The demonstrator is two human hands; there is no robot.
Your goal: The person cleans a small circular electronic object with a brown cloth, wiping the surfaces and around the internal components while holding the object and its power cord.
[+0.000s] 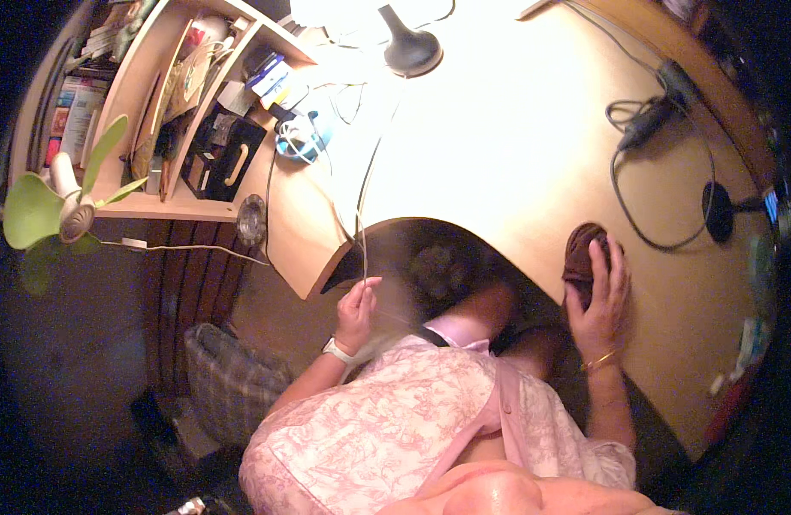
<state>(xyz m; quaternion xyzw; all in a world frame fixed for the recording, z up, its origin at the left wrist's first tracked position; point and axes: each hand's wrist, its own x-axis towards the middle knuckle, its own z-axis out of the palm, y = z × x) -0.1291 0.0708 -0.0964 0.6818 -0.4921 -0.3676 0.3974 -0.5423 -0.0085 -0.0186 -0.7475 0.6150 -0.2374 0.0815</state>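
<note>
My left hand [355, 314], with a white-banded watch on its wrist, is in front of the desk's curved cutout. Its thumb and fingers pinch a thin white cable [363, 254] that runs down over the desk edge. On the right of the desk [530, 212], my right hand [603, 296] grips a small dark brown case [581, 248], perhaps leather. The thumb lies along its near left side and the fingers over its right side. What the case holds is hidden.
A black lamp base [413, 53] stands at the back under glare. Black cables with an adapter [646, 122] lie at right, near a round stand [717, 212]. At left are a blue holder [305, 138], a shelf unit [170, 209] and a green-bladed fan [77, 215].
</note>
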